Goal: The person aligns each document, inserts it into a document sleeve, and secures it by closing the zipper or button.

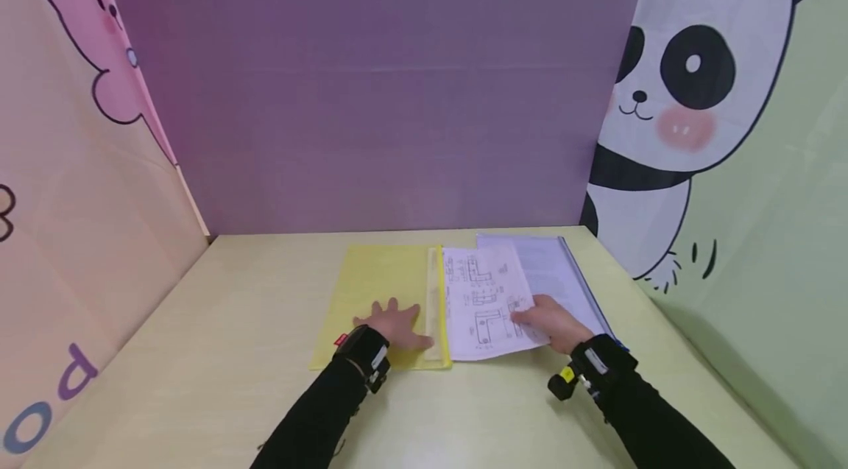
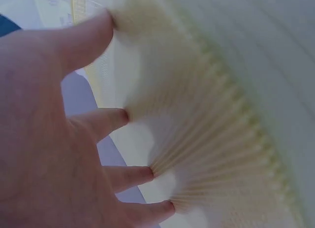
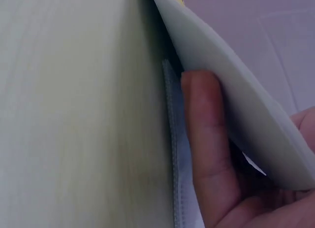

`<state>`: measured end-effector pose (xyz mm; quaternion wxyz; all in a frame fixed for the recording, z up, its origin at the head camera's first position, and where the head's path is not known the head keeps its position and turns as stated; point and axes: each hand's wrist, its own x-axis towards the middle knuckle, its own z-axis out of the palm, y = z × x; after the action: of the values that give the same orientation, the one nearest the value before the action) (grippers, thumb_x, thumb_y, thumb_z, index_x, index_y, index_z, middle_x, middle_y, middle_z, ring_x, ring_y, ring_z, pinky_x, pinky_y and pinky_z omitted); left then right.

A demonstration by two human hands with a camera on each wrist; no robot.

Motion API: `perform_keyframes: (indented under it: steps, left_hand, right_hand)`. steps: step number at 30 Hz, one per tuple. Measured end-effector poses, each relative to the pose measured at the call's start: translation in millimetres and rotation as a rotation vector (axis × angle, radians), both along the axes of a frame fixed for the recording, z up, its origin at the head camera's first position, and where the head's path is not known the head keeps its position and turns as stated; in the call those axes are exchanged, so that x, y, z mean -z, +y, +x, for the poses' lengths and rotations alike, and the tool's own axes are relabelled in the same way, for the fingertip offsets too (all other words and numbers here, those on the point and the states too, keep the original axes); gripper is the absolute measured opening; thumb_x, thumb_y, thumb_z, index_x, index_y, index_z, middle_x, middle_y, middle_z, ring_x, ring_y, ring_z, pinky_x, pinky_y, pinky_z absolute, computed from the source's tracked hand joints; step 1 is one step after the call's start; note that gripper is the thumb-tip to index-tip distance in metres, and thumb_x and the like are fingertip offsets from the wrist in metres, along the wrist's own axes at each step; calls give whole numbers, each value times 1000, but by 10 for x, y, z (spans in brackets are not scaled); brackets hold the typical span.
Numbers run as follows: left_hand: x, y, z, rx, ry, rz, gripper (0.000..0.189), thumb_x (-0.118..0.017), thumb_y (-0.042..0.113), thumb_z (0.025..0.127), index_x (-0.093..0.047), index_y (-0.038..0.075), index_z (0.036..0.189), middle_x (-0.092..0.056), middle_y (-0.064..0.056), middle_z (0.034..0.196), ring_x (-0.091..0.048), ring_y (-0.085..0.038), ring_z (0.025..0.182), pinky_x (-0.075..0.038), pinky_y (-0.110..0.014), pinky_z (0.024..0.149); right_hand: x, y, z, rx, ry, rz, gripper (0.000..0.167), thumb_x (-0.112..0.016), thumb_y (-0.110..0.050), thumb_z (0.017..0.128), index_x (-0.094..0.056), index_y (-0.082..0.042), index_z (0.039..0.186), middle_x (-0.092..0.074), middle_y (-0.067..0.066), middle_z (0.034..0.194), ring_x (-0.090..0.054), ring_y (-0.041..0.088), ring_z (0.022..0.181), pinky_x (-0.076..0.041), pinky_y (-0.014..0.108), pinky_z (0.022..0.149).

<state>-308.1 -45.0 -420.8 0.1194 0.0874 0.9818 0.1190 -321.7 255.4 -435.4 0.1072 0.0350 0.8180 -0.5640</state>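
My left hand (image 1: 396, 328) is spread on a yellow zip folder (image 1: 380, 270), thumb near its zip edge. In the left wrist view its straight fingertips touch the pale folder surface (image 2: 211, 129). My right hand (image 1: 555, 323) pinches the lower right edge of a sheaf of papers (image 1: 490, 292) printed with technical drawings. The thumb lies on top and the fingers (image 3: 204, 129) are underneath, as the right wrist view shows. That edge is raised and bowed, while the left edge of the sheaf meets the folder's zip side.
A second, pale bluish zip folder (image 1: 563, 277) with a dark edge lies at the right, partly under the papers. Everything lies on a light wooden table (image 1: 265, 307). A purple backdrop (image 1: 397, 86) stands behind it, with printed cloth walls at both sides.
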Motion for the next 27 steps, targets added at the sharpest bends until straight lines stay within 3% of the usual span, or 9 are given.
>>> perform_keyframes:
  steps: [7, 14, 22, 27]
  left_hand:
    - [26, -31, 44, -28, -3, 6, 79, -59, 69, 89, -43, 30, 156, -30, -16, 163, -26, -49, 147, -27, -78, 104]
    - [38, 13, 85, -46, 34, -7, 78, -58, 71, 88, -45, 31, 155, -34, -15, 162, -31, -48, 145, -32, -76, 102]
    - [49, 26, 62, -64, 44, -20, 79, -58, 72, 87, -45, 32, 155, -37, -15, 159, -35, -48, 141, -35, -75, 100]
    - [45, 23, 61, -62, 22, -10, 80, -58, 72, 88, -44, 32, 155, -35, -16, 161, -32, -49, 143, -32, -77, 100]
  right_hand:
    - [35, 81, -151, -54, -64, -20, 38, -66, -10, 98, -57, 7, 131, -74, 14, 105, -72, 26, 89, -58, 36, 76]
    - [-28, 219, -252, 15, -164, 40, 33, -68, -6, 95, -60, 10, 121, -71, 14, 100, -69, 24, 85, -57, 35, 73]
    - [-65, 264, -290, 19, -130, 73, 21, -68, 1, 93, -58, 11, 109, -68, 13, 92, -64, 22, 79, -55, 31, 70]
    - [-37, 239, -282, 26, -106, 107, 19, -68, 0, 94, -61, 11, 108, -67, 12, 91, -63, 21, 77, -53, 29, 66]
